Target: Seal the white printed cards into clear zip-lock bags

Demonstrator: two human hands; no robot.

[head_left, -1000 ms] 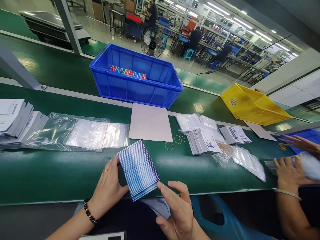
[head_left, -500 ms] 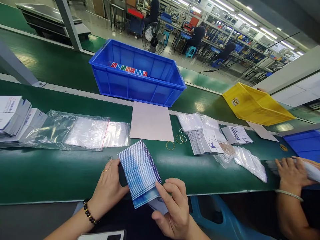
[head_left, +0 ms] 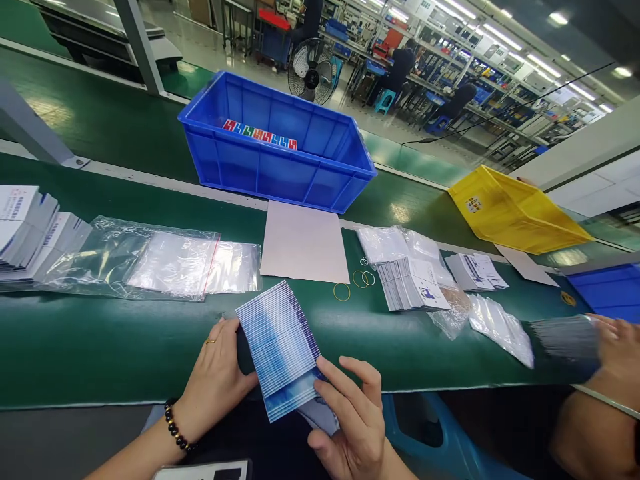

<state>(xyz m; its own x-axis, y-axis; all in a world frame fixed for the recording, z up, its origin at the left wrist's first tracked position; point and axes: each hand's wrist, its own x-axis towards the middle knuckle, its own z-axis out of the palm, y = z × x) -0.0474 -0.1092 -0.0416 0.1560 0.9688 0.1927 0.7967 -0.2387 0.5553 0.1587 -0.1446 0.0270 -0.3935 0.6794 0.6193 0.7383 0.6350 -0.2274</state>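
My left grip point(head_left: 217, 373) is pinching blue cards point(head_left: 277, 340); my spread right grip point(head_left: 357, 417) is seemingly parting them, next needing lightness.

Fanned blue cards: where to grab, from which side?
I'd hold the blue cards along their left edge, coming from the left, where the left grip sits. They overlap in narrow steps, so holding that side should span many cards; the near end, with its wider step, looks likelier to slide.
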